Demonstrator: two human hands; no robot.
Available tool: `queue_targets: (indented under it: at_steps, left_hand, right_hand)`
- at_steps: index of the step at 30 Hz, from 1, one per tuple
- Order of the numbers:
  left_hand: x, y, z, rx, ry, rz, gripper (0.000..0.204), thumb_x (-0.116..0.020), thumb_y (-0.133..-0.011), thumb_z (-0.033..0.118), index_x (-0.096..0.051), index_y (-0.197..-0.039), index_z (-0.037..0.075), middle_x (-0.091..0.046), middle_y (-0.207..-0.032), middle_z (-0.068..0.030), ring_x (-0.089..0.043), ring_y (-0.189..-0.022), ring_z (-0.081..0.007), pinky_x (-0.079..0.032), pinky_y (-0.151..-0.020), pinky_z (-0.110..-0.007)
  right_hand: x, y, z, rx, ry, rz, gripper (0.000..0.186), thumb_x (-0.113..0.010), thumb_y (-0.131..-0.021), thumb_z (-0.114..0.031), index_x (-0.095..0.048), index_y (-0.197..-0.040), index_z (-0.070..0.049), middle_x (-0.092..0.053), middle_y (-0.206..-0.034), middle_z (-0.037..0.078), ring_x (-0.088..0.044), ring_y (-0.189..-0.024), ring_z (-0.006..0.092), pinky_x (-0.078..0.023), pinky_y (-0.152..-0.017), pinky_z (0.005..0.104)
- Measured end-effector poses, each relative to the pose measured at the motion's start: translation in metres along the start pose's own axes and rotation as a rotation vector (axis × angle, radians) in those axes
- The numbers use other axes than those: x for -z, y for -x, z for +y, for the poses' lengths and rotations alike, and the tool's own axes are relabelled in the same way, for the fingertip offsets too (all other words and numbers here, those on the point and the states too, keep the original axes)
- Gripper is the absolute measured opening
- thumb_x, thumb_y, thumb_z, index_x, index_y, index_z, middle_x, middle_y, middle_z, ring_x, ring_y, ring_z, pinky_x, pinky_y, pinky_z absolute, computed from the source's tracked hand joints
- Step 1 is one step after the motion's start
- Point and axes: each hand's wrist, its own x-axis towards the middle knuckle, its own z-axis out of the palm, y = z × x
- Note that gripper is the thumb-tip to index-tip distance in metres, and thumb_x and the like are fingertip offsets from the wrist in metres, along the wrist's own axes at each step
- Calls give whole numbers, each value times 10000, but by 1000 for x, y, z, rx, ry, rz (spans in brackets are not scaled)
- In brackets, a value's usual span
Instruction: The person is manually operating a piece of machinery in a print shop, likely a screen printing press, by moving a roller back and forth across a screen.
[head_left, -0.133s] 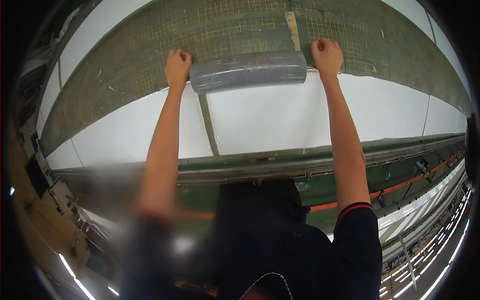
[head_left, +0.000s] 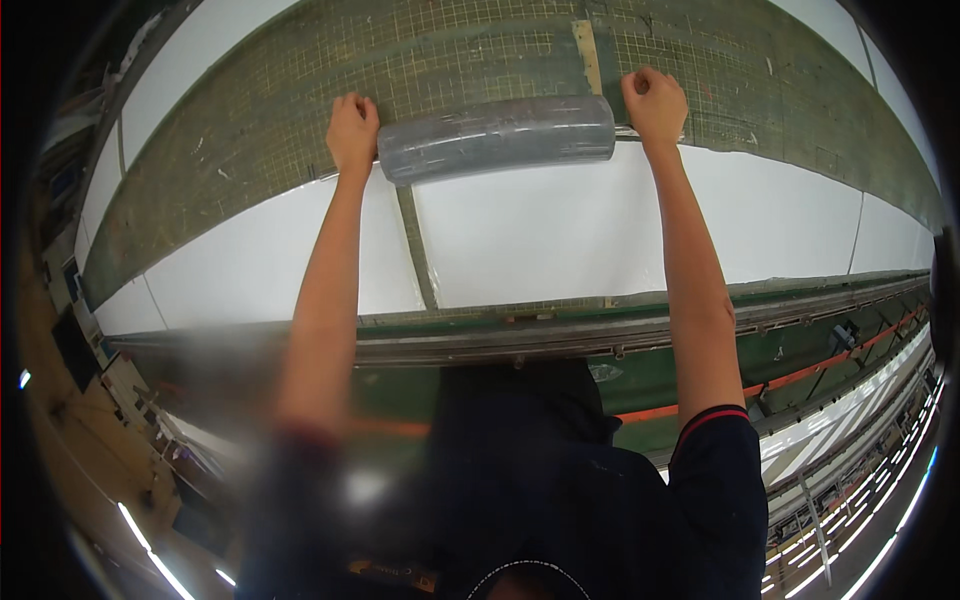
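Note:
A thick grey roller lies crosswise in front of me, over the far edge of a white sheet and the worn green surface marked with yellow grid lines. At its left end, my left hand is closed, fingers curled round what looks like the roller's end handle, mostly hidden. Past the right end, where a short thin rod shows, my right hand is likewise closed round the end handle. Both arms reach out nearly straight.
More white sheets lie to the left and right. A tan strip sits beyond the roller. Along the table's near edge runs a metal rail, with an orange bar below it on the right.
The roller and both hands have shifted slightly away from me, the right hand a little more than the left. Both hands keep the same closed grip.

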Motion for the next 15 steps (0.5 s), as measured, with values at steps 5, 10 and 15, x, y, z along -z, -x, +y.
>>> queue_targets:
  at_steps: [5,10,15]
  left_hand:
    - [22,83,-6,101,62,-20,267,-577,-992,309,-633,-922,57,-625,-934,-124,-647,-843,-333,-504,-729,-441]
    - [38,204,-4,108,107,-7,239,-531,-1010,292,-608,-896,97,-619,-781,-111,-624,-735,-356,-479,-665,-465]
    - [49,303,-19,-43,-22,14,219,-471,-1020,229,-601,-873,132,-592,-681,-108,-594,-661,-345,-428,-630,-490]
  right_hand:
    - [20,61,3,6,-15,-64,234,-657,-867,-271,-678,-720,-90,-671,-722,85,-627,-710,318,-510,-684,442]
    - [61,173,36,202,126,-118,201,-555,-903,-223,-636,-756,-113,-597,-678,80,-604,-668,294,-451,-631,435]
    - [97,275,47,250,143,-109,221,-520,-924,-209,-591,-741,-108,-590,-676,72,-591,-665,301,-428,-684,453]
